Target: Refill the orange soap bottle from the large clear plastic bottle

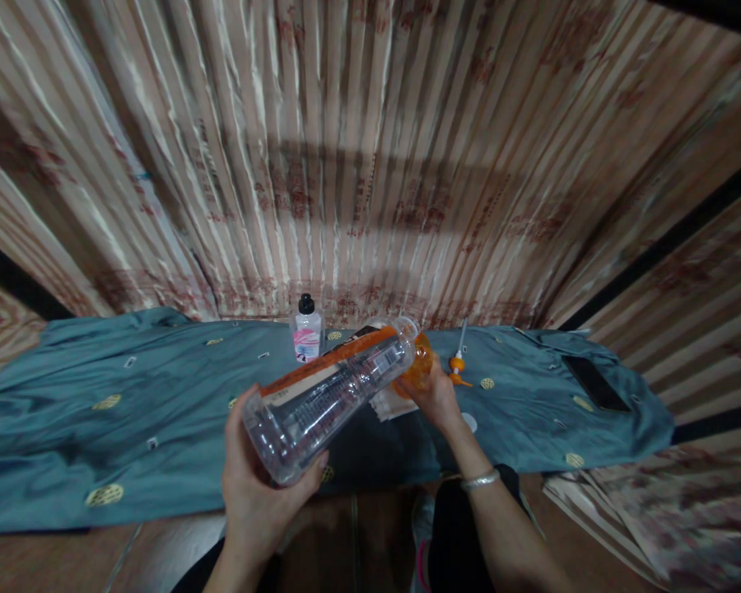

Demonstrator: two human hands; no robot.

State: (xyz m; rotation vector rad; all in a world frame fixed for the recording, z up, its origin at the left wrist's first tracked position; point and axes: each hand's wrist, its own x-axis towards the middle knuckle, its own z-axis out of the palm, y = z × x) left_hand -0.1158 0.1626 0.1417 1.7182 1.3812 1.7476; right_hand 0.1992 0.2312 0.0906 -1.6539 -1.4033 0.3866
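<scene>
My left hand (265,494) is wrapped round the base of a large clear plastic bottle (339,395) with an orange and white label. The bottle is tilted, its neck pointing up and right. At that neck is a smaller orange bottle (421,362), which my right hand (435,395) grips. Whether the two mouths touch I cannot tell. Just right of my right hand lies an orange pump top (458,365) with a pale tube. Partly hidden under the bottles is a whitish cloth or paper (395,406).
A clear bottle with a black cap and pink label (307,331) stands at the back of the teal cloth-covered table (179,412). A black phone (594,383) lies at the right. A small white disc (469,422) is near my right wrist. Pleated curtains (358,165) hang behind.
</scene>
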